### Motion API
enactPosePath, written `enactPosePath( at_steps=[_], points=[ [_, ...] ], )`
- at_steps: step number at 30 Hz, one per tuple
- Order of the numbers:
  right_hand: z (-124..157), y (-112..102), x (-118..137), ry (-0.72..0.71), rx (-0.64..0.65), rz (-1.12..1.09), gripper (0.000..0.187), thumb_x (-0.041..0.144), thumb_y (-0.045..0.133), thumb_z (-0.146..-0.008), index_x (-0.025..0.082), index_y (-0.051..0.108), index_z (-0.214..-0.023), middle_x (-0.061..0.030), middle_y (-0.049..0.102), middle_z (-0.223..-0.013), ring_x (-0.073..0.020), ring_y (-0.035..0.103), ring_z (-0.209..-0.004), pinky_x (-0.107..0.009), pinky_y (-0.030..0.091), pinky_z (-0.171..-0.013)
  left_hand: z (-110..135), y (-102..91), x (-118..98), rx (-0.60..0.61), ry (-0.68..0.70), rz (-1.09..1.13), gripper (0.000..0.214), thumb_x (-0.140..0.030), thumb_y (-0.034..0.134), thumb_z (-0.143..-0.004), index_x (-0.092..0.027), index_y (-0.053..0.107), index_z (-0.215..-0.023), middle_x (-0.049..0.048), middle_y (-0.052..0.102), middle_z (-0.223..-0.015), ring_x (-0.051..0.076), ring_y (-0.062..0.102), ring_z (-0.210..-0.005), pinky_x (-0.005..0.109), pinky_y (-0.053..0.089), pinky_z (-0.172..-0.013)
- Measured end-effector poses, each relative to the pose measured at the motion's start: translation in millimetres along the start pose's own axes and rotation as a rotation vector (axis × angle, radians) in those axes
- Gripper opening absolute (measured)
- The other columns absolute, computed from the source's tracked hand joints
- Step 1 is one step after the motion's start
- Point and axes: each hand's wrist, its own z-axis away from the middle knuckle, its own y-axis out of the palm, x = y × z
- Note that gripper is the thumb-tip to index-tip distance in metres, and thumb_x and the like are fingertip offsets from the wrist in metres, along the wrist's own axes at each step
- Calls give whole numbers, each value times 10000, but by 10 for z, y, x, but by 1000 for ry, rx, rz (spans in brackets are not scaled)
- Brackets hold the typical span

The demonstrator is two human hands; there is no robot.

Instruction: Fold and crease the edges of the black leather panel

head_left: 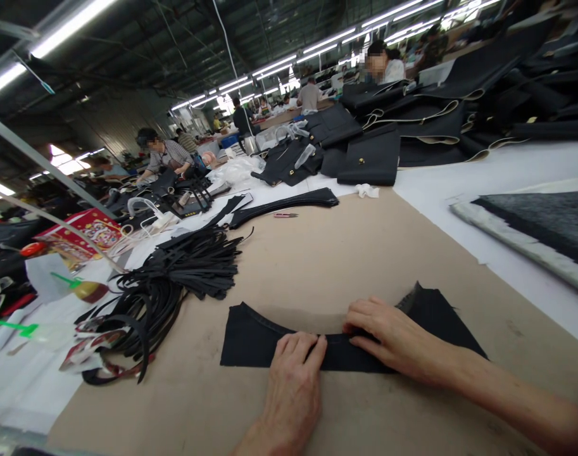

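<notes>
A black fabric piece (251,342) with a concave upper edge lies flat on the brown work sheet (345,266) in front of me. Along that curve a narrow strip is turned over at the left and middle; toward the right it stands up, frayed. My left hand (295,370) bears down on the middle of the piece, fingers curled and thumb close to the index finger at the folded edge. Just right of it, my right hand (388,332) grips the same edge between fingers and thumb. Its fingertips hide part of the fold.
Bundled black strips (194,266) lie at the left, near glue bottles with green tips (27,329). Red-handled thread snips (285,215) rest beyond, below stacked curved black pieces (289,204). Black bag panels (369,158) pile up at the back; grey felt sheets (545,221) sit right. Co-workers are farther off.
</notes>
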Motion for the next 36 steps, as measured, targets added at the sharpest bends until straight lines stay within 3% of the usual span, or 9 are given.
enactPosePath(
  at_steps=[7, 15, 24, 28, 31, 36],
  points=[
    [14, -11, 39, -14, 11, 23, 99, 116, 604, -890, 211, 592, -915, 3, 589, -931, -190, 550, -903, -346, 356, -822, -37, -20, -86, -110, -37, 50, 397, -41, 420, -881, -208, 601, -1193, 93, 563, -1214, 232, 509, -1100, 418, 439, -937],
    [25, 42, 20, -35, 5, 17, 108, 133, 550, -929, 221, 608, -901, 2, 592, -926, -188, 557, -902, -359, 355, -848, -102, 117, -322, 25, -68, 123, 424, -33, 425, -843, -160, 578, -1218, 87, 605, -1096, 237, 521, -982, 399, 475, -876],
    [2, 66, 88, 16, 76, 32, 95, 157, 637, -873, 228, 584, -909, 17, 605, -939, -211, 570, -886, -391, 360, -842, 41, -113, -88, 56, -9, 133, 345, -84, 433, -896, -198, 582, -1186, 64, 609, -1062, 219, 514, -994, 391, 434, -918],
    [9, 28, 159, 46, 87, 12, 148, 190, 677, -850, 235, 582, -956, 16, 601, -986, -216, 571, -927, -396, 361, -871, 42, -199, -5, 36, -120, 215, 193, -158, 533, -904, -227, 638, -1051, 34, 611, -975, 209, 522, -949, 380, 428, -876],
    [-9, -2, 162, 60, 95, 9, 154, 255, 676, -862, 232, 589, -987, -4, 601, -1004, -228, 562, -946, -384, 385, -853, -40, -161, -63, 11, -218, 255, 208, -145, 619, -847, -230, 636, -1037, 26, 604, -998, 214, 514, -971, 377, 421, -879],
    [-35, -25, 113, 36, 103, -13, 74, 188, 599, -897, 215, 605, -965, -16, 612, -978, -220, 566, -943, -362, 402, -844, -232, -55, -226, 43, -268, 276, 259, -63, 563, -807, -218, 637, -1002, 24, 599, -993, 216, 500, -987, 359, 424, -886]
  ],
)
